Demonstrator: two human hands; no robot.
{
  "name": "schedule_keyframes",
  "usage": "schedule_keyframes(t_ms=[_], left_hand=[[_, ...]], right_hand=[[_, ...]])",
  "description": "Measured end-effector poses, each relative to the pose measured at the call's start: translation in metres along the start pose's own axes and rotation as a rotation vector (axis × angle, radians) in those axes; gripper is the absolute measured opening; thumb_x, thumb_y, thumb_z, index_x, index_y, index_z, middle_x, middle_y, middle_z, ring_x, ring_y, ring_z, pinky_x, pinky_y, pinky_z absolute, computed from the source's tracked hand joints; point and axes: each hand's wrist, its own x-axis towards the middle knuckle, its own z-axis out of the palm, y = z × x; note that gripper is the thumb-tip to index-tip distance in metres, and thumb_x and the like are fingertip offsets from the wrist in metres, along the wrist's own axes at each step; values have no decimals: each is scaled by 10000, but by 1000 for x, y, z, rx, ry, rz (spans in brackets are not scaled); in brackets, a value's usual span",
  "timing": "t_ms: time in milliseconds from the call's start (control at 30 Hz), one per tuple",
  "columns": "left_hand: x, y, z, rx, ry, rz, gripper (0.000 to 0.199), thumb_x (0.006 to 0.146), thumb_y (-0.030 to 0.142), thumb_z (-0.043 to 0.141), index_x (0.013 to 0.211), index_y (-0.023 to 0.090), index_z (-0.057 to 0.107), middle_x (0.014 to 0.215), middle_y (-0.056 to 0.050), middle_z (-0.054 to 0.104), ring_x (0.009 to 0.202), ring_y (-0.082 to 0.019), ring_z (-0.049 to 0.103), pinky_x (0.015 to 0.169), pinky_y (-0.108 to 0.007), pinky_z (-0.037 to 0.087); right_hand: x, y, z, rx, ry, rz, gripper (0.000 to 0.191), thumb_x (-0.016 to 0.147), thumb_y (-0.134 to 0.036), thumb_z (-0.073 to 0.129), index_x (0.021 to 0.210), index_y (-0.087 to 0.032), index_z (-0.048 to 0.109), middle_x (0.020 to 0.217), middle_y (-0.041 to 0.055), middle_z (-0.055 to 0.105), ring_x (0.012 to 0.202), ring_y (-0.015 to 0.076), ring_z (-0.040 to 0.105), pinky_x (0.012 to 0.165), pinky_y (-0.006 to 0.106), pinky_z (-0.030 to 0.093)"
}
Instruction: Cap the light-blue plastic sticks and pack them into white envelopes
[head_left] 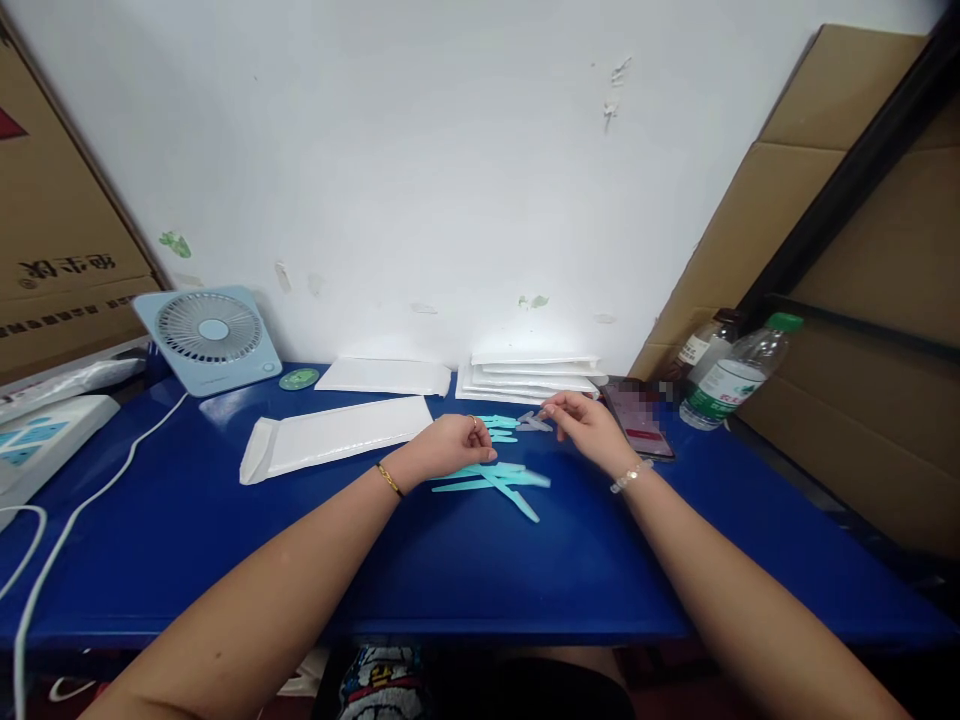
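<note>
Several turquoise plastic sticks (514,497) lie crossed on the blue table (420,570). More short turquoise pieces (501,422) lie just behind them. My left hand (459,442) is over the left ends of the sticks, its fingers curled together; whatever it may hold is hidden. To the right, my right hand (581,425) pinches with thumb and forefinger at a small pile of clear, greyish pieces (532,422); the thing between its fingertips is too small to name.
White padded envelopes (337,437) lie at the left, with a stack of them (529,378) by the wall. A fan (214,335) stands back left. Beyond my right hand are a phone (637,425) and two bottles (731,380). A white cable (94,490) crosses the left side.
</note>
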Motion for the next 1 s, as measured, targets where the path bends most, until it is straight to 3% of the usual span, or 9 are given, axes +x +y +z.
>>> schedule_keyframes(t_ms=[133, 267, 467, 567, 733, 1000], left_hand=[[3, -8, 2, 404, 223, 57, 196, 782, 305, 585, 928, 195, 657, 973, -80, 641, 889, -225, 583, 759, -309, 443], [6, -14, 0, 543, 203, 27, 154, 794, 300, 572, 862, 204, 672, 937, -79, 643, 888, -239, 581, 752, -318, 437], [8, -12, 1, 533, 181, -23, 141, 790, 287, 569, 771, 185, 665, 888, -81, 652, 831, -219, 586, 709, -291, 430], [8, -13, 1, 470, 174, -37, 149, 796, 279, 552, 748, 182, 654, 868, -68, 654, 792, -200, 585, 682, -277, 420], [8, -14, -2, 336, 188, -92, 154, 808, 290, 525, 760, 187, 629, 822, -33, 657, 715, -166, 585, 617, -253, 406], [9, -18, -3, 237, 227, -111, 142, 799, 316, 535, 785, 192, 603, 793, -19, 656, 700, -159, 584, 580, -245, 395]], right_hand=[[8, 21, 0, -433, 18, -97, 179, 815, -341, 571, 882, -202, 660, 862, 56, 642, 713, 176, 571, 646, 291, 425], [13, 30, 9, -534, -56, -95, 120, 797, -294, 584, 812, -187, 635, 893, 64, 609, 766, 184, 566, 681, 293, 423], [9, 16, 9, -453, -81, -87, 142, 809, -311, 579, 781, -200, 663, 847, 47, 646, 743, 186, 569, 681, 303, 423], [5, 8, 4, -288, -82, -47, 200, 818, -360, 576, 834, -204, 700, 809, 39, 677, 721, 182, 583, 670, 302, 434], [0, 1, -4, 5, -225, 44, 328, 771, -440, 625, 901, -158, 728, 763, 53, 690, 627, 152, 569, 590, 276, 454], [1, 0, -3, -38, -184, 21, 322, 772, -444, 623, 866, -159, 739, 834, 72, 719, 732, 192, 613, 658, 297, 470]])
